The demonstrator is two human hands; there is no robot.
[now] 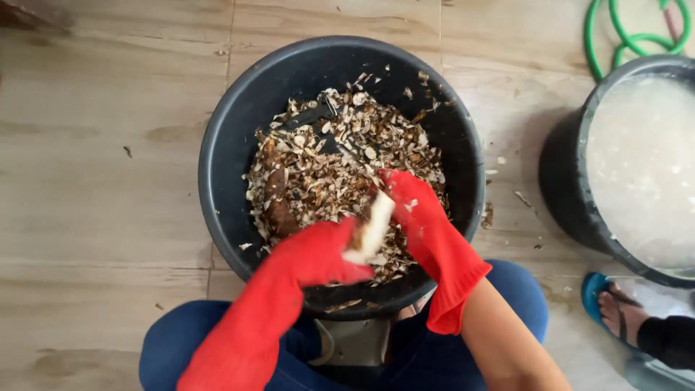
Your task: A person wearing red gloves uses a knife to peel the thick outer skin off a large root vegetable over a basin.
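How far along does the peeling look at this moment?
Well underway: the black tub holds a deep heap of peelings. In hand: the left hand grips a mostly white root piece while the right hand works on it. Left: at least one brown unpeeled root lies among the peelings.

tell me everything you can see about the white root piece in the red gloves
The peeled root is a pale, creamy white chunk, blurred, tilted over the black tub of brown and white peelings. The left hand grips its lower end; the right hand touches its upper end. Both wear red gloves. Any tool is hidden.
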